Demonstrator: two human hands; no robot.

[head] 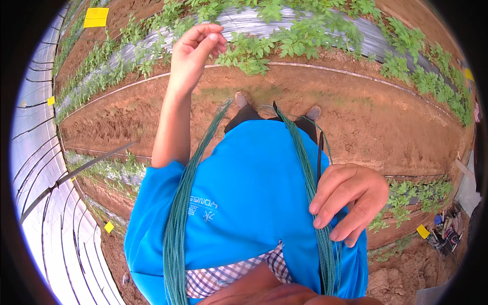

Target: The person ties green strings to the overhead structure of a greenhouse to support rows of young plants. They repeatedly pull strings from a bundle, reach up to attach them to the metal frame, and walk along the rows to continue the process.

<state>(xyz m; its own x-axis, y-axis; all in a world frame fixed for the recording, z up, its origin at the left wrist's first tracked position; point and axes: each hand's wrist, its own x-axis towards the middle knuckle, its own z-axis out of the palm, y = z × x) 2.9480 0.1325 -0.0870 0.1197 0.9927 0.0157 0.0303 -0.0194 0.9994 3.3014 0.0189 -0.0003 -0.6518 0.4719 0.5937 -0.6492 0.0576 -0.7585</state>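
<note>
My left hand (200,45) is raised ahead over the plant row, its fingers curled and the thumb close to them; whether a thin string is between them cannot be told. A bundle of green twine (176,213) hangs down the left of my blue shirt (248,183). A second bundle of green twine (301,156) hangs down the right side, with a dark strap beside it. My right hand (350,202) is at this second bundle, fingers bent and fingertips against its strands. Whether it grips any strand is unclear.
Leafy green plants (248,53) grow along silver plastic mulch (251,23) ahead. My shoes (241,100) stand on the bare soil path (381,126). A metal bar (95,160) slants at left, near the ribbed plastic greenhouse wall (34,152). Yellow cards (96,17) hang around.
</note>
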